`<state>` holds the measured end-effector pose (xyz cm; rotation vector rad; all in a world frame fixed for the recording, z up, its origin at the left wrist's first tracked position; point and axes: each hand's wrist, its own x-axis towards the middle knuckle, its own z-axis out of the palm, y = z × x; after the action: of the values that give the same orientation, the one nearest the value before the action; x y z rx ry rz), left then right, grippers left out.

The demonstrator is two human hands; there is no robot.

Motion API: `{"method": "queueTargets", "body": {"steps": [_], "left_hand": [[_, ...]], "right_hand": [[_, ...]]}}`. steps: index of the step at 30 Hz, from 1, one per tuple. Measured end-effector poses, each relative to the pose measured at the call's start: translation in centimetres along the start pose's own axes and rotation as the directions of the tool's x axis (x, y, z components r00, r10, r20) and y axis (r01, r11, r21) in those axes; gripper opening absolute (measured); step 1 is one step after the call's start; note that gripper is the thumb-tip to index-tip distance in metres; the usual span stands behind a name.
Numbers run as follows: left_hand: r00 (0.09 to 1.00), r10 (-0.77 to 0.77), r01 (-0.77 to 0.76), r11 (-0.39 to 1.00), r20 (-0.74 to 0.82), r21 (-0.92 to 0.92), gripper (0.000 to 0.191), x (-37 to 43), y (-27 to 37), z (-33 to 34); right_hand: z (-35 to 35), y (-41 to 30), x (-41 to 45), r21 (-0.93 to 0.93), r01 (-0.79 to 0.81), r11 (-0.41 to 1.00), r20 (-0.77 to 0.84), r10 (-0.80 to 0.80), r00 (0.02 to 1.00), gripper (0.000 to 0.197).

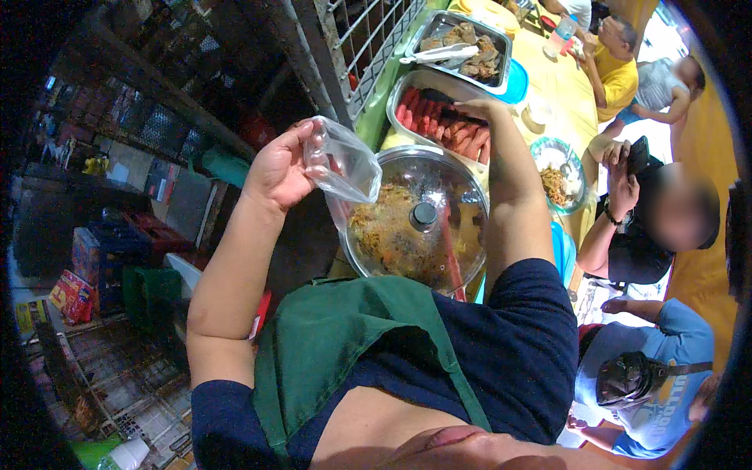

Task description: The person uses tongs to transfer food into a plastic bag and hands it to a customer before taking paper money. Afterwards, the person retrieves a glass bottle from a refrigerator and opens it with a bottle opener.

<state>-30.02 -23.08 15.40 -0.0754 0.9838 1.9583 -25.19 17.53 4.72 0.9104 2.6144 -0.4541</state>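
Observation:
My left hand (285, 167) is raised at the left and grips a clear plastic bag (346, 161) by its rim, with the bag's mouth spread. My right hand (477, 108) reaches over a tray (395, 97) of red sausages (423, 117). Its fingers are partly hidden, and whether they hold anything does not show. A dark item (437, 96) lies near them in the tray; I cannot make out what it is. Below the bag stands a round pan of noodles under a glass lid (405, 247) with a black knob (424, 215). A red utensil handle (451, 247) shows through the glass.
White-handled tongs (440, 54) rest on a metal tray of cooked meat pieces (484, 56). A plate of rice and noodles (555, 170) sits on the yellow table (552, 82). Several people are along its far side, one holding a phone (638, 154). A metal grille (376, 35) borders the left.

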Motion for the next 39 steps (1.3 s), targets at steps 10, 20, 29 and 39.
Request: {"method": "queueTargets", "body": {"steps": [10,20,29,39], "left_hand": [[0.994,-0.069,0.072,0.996,0.08,-0.045,0.014,1.3,0.0,-1.3],[0.995,-0.041,0.038,0.999,0.089,0.031,0.016,1.1,-0.3,0.6],[0.994,-0.054,0.049,0.997,0.091,0.055,0.017,2.1,-0.7,3.2],[0.996,-0.04,0.028,0.989,0.08,0.147,0.012,6.4,-2.4,8.1]], "right_hand": [[0.1,-0.5,-5.6,0.212,-0.115,0.971,0.149,0.084,0.985,0.059],[2.4,-0.5,-4.8,-0.135,0.123,0.983,-0.195,-0.149,0.969,0.058],[3.9,-1.6,-5.0,-0.143,0.006,0.99,-0.167,-0.03,0.986,0.049],[-1.1,4.9,-12.9,0.569,0.033,0.822,-0.005,-0.037,0.999,0.034]]}}
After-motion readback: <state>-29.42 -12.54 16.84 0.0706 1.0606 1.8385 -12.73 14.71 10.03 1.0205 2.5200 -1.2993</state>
